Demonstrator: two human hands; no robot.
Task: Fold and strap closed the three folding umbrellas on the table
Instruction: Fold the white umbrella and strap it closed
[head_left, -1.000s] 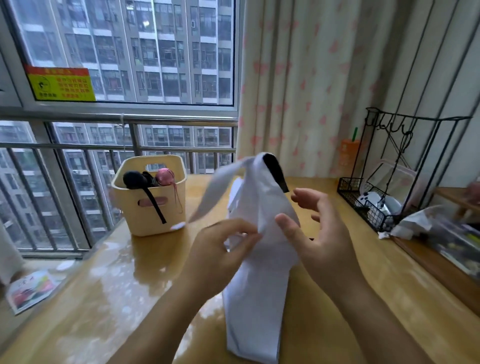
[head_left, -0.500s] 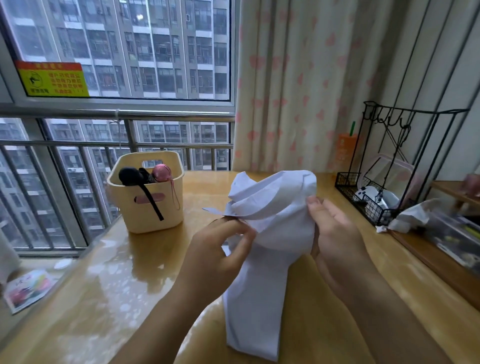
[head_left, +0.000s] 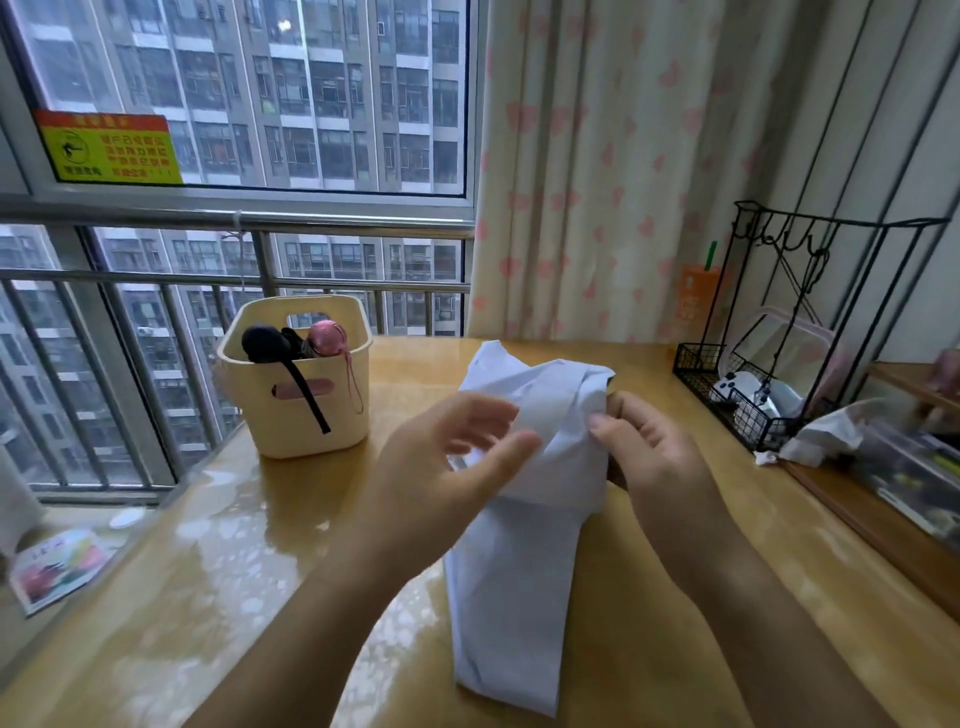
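The white umbrella (head_left: 514, 571) stands roughly upright on the worktop (head_left: 208, 597), its lower end resting on the wood near the front edge and its loose top bunched between the two hands. The right hand (head_left: 654, 457) has its grip closed on the upper part: the fingers curl round the far side and the thumb presses the cloth in from the front. The left hand (head_left: 447, 467) has a spread, slack grip, with fingers straight and apart, just beside the folds. Whether its fingertips touch the cloth I cannot tell.

The step in hand looks like gathering the cloth panels round the shaft, ahead of strapping. The top is rumpled and not yet wound tight, and no strap shows in this view.

Well apart to the left, a cream basket (head_left: 306, 415) holds a dark umbrella (head_left: 265, 343) and a pink umbrella (head_left: 327, 338), or so their handles and straps suggest. If so, this white one is probably the last of the three.

The next move likely calls for the left hand to smooth and wrap the loose flaps in one direction while the right keeps the bundle from springing open. Then the strap has to be found and pulled round.
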